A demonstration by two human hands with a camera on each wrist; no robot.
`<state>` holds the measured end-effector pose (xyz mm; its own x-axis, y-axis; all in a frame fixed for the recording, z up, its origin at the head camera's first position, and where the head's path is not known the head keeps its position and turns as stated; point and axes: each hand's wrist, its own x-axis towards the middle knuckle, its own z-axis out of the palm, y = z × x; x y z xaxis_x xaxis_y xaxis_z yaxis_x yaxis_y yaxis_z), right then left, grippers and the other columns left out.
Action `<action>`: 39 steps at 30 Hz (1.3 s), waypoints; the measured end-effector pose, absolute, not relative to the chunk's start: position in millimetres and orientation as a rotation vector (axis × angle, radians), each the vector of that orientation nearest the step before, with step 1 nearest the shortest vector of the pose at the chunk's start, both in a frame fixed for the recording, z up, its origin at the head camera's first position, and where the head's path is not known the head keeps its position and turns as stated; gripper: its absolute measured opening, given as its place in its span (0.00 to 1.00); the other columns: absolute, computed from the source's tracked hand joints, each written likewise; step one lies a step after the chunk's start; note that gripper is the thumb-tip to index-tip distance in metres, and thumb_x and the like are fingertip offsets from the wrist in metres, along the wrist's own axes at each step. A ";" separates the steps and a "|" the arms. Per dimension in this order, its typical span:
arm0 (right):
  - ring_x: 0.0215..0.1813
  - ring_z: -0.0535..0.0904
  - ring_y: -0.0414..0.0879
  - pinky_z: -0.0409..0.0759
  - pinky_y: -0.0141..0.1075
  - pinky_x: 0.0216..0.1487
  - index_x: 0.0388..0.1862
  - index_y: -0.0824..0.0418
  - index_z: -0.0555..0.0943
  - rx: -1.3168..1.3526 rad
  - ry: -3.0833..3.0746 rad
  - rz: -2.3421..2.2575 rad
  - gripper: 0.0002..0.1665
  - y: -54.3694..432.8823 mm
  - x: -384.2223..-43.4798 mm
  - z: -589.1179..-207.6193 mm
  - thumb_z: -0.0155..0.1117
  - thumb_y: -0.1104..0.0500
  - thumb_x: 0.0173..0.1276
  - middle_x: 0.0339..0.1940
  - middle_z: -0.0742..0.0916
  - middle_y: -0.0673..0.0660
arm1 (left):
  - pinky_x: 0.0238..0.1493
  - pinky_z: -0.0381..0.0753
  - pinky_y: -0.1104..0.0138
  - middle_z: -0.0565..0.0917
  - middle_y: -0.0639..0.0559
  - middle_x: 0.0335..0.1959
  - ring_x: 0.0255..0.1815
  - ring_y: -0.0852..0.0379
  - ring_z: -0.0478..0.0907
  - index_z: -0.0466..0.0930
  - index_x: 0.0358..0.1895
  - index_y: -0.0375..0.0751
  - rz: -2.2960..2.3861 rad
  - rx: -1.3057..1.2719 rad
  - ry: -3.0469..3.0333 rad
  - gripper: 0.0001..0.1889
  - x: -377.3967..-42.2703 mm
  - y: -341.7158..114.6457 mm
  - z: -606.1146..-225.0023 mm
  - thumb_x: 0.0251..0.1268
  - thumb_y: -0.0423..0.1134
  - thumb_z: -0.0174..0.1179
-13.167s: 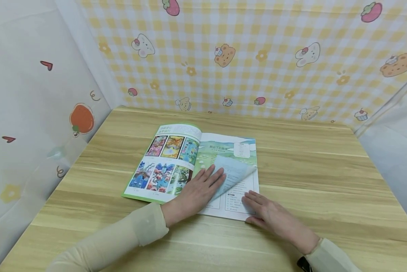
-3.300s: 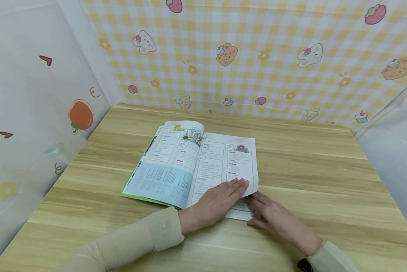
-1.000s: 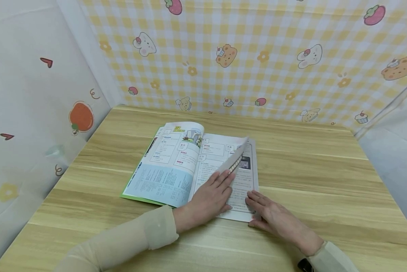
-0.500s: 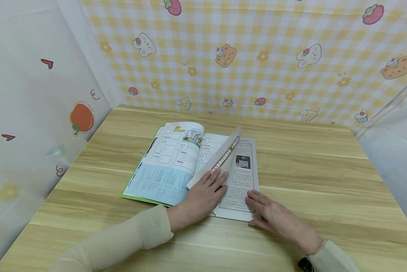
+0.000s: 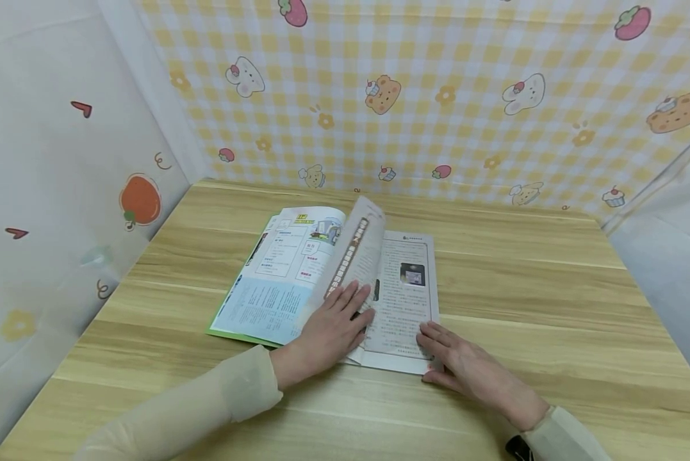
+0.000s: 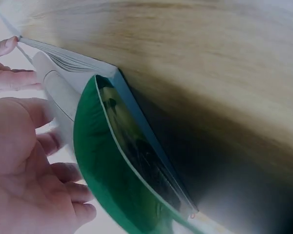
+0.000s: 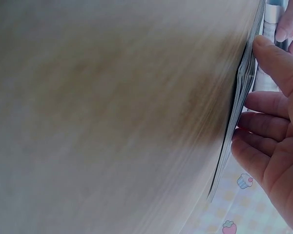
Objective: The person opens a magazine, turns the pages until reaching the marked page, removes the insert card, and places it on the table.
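Lying open on a pale wood-grain tabletop [image 5: 523, 269], near its middle: a thin glossy paper magazine [image 5: 399, 314] with a bright green cover [image 6: 100, 165]. On its left half, a smooth left page [image 5: 266, 310] printed with framed columns of text, a small cartoon at the top and a light-blue block below, with a green edge of the cover underneath. Standing at an angle between the halves, a thin whitish paper leaf [image 5: 364, 224], leaning leftward over the left page and marked by a slanting brown title strip [image 5: 346, 259] with white characters. On the right half, a flat pale right page [image 5: 405, 326] with dense grey text and a small dark photo [image 5: 412, 274].

Laid against the lower part of the leaf, the left hand [image 5: 326, 334], fingers slightly spread and extended. On the lower right margin of the right page, the right hand [image 5: 473, 370], fingers close together and nearly straight, thumb apart at the near corner, touching the page edges. On both arms, beige sleeves [image 5: 206, 397]; by the right wrist, a partly hidden black item [image 5: 519, 448]. Beyond the tabletop, a yellow-and-white checked cloth [image 5: 345, 83] printed with cartoon animals, strawberries and cupcakes.
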<state>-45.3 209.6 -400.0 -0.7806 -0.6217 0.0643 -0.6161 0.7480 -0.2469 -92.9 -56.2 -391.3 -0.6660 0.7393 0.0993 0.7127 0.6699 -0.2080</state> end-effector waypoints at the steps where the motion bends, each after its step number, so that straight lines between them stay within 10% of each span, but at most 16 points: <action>1: 0.64 0.72 0.61 0.75 0.49 0.57 0.58 0.71 0.75 -1.031 2.914 -0.401 0.35 209.6 -45.4 -400.1 0.69 0.50 0.57 0.61 0.77 0.68 | 0.70 0.58 0.57 0.63 0.43 0.71 0.73 0.46 0.57 0.72 0.57 0.45 0.223 -1.187 -2.703 0.21 -93.1 -57.2 -391.0 0.70 0.54 0.49; 8: 0.64 0.71 0.61 0.74 0.49 0.58 0.59 0.71 0.75 -1.019 2.904 -0.395 0.35 210.1 -45.7 -400.3 0.69 0.50 0.58 0.62 0.76 0.68 | 0.72 0.55 0.54 0.62 0.40 0.71 0.73 0.43 0.55 0.66 0.61 0.38 0.028 -1.154 -2.836 0.29 -95.9 -65.4 -386.9 0.69 0.58 0.47; 16: 0.64 0.71 0.61 0.74 0.49 0.58 0.58 0.71 0.75 -1.028 2.907 -0.392 0.35 210.1 -46.3 -400.1 0.69 0.50 0.57 0.62 0.76 0.68 | 0.70 0.54 0.46 0.57 0.41 0.73 0.73 0.34 0.49 0.60 0.71 0.55 -0.155 -1.065 -3.009 0.33 -96.1 -81.1 -386.7 0.67 0.63 0.45; 25: 0.64 0.72 0.61 0.75 0.49 0.57 0.59 0.70 0.75 -1.030 2.913 -0.401 0.35 211.0 -45.7 -400.4 0.69 0.50 0.57 0.62 0.76 0.67 | 0.73 0.51 0.54 0.52 0.41 0.75 0.75 0.42 0.47 0.56 0.71 0.35 -0.201 -0.930 -3.079 0.40 -100.3 -99.3 -388.1 0.67 0.62 0.46; 32: 0.64 0.71 0.61 0.75 0.49 0.57 0.58 0.71 0.75 -1.034 2.910 -0.418 0.35 210.8 -45.3 -400.1 0.69 0.50 0.57 0.62 0.76 0.67 | 0.65 0.64 0.46 0.51 0.37 0.74 0.74 0.36 0.49 0.54 0.74 0.51 -0.271 -0.876 -3.076 0.35 -99.6 -112.8 -393.1 0.66 0.60 0.49; 39: 0.63 0.72 0.61 0.75 0.49 0.57 0.58 0.71 0.75 -1.038 2.922 -0.410 0.35 210.2 -46.0 -400.7 0.70 0.50 0.56 0.61 0.77 0.68 | 0.72 0.53 0.52 0.56 0.38 0.73 0.73 0.37 0.50 0.58 0.70 0.33 -0.216 -0.884 -3.052 0.37 -97.8 -127.8 -394.8 0.67 0.55 0.52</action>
<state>-46.0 210.2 -400.7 -0.7798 -0.6216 0.0741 -0.6180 0.7455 -0.2498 -97.8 -127.8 -394.8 -0.8450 0.5347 -0.0036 0.5289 0.8368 0.1418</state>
